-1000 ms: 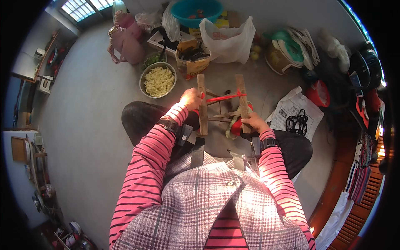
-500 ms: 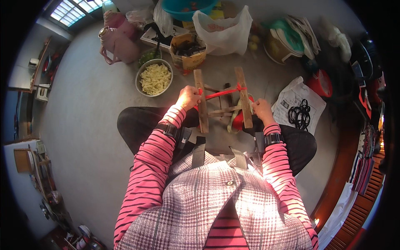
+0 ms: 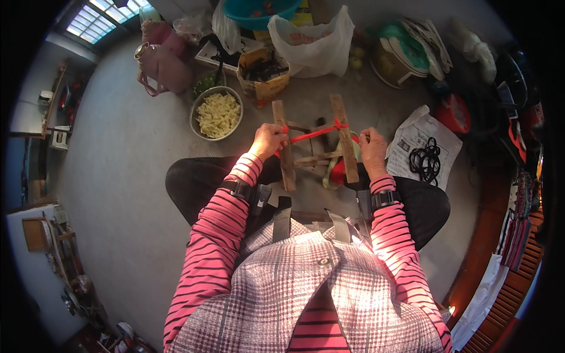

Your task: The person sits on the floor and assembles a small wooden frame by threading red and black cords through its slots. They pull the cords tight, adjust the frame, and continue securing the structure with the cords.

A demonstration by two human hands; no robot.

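Observation:
A small wooden frame (image 3: pixel 344 141) with two upright slats and thin cross sticks stands on the floor between my knees. A red strip (image 3: pixel 312 134) runs across it from the left slat (image 3: pixel 282 147) to the right one. My left hand (image 3: pixel 266 140) grips the left slat at the end of the red strip. Closed into a loose fist, my right hand (image 3: pixel 372 147) rests against the outer side of the right slat; what its fingers hold is hidden. A red and green bundle (image 3: pixel 335 170) lies under the frame.
A metal bowl of pale yellow shreds (image 3: pixel 216 113) sits to the left front. Behind it are a pink kettle (image 3: pixel 162 59), a brown paper bag (image 3: pixel 262 79), a white plastic bag (image 3: pixel 315 44) and a teal basin (image 3: pixel 259 9). A paper with a black cord (image 3: pixel 422 150) lies to the right.
The view has shifted so the frame sits lower and nearer. My right hand has moved from the frame's lower middle out to the right slat. The left hand stays on the left slat.

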